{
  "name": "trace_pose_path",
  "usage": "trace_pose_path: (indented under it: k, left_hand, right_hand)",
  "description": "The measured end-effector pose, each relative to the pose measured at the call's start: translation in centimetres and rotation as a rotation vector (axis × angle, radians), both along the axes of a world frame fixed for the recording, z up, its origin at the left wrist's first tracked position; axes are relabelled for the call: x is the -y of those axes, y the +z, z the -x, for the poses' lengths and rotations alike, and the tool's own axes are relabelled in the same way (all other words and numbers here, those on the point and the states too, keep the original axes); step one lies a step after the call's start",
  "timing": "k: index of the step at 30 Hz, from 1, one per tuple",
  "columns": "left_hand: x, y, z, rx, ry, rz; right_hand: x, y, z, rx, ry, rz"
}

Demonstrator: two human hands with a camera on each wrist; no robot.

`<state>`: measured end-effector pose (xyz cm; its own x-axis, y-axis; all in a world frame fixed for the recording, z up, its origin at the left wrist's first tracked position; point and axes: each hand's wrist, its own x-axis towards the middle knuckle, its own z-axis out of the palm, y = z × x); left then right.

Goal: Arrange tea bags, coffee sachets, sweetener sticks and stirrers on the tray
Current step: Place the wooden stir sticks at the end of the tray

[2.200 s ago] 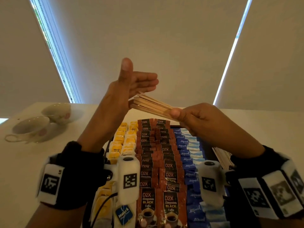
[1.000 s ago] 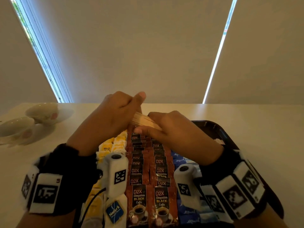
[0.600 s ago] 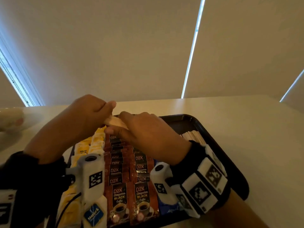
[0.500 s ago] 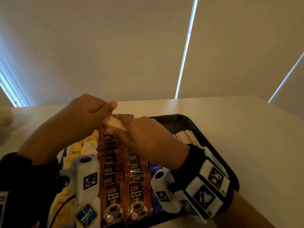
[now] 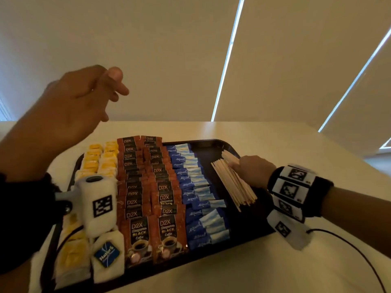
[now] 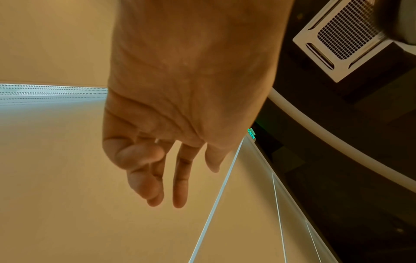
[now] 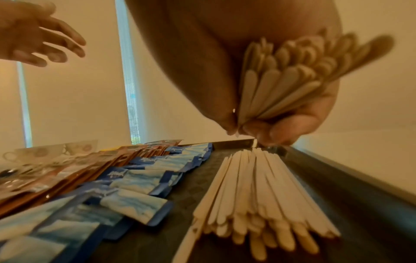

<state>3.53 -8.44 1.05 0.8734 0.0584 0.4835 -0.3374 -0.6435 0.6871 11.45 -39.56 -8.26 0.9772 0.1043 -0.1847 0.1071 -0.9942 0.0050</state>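
A black tray holds rows of yellow tea bags, brown coffee sachets and blue sweetener sticks. Loose wooden stirrers lie along the tray's right side. My right hand grips a bundle of stirrers just above the far end of that pile, near the tray's far right corner. My left hand hovers high over the tray's left side, fingers relaxed and spread, holding nothing.
The tray sits on a pale table. Teacups stand at the far left, seen only in the right wrist view. A black cable runs over the table from my right wrist. Drawn blinds fill the background.
Both hands held the stirrer bundle over the middle of the tray. Now the left hand has let go and lifted away, and the right hand has carried the bundle to the tray's right side.
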Motion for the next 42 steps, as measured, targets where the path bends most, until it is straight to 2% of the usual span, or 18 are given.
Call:
trace_pose_path:
  k: [10,18,31,42]
  left_hand:
    - [-1.3,0.1,-0.4,0.004,0.022,0.034]
    - [-1.9,-0.1,-0.7,-0.033,0.038,0.047]
    - [-1.9,-0.2,-0.9,-0.071,0.023,0.03]
    - [-1.6,-0.1,-0.6,-0.094,0.042,-0.007]
  right_hand:
    - [-1.4,-1.4,-2.0,-0.08,-0.11,0.061]
    - [-1.5,-1.7,-1.8,-0.099,-0.19,0.016]
    - [-1.7,-0.2,-1.5,-0.154,-0.03,0.159]
    - [-1.7,0.5,-0.8,-0.143,-0.009,0.198]
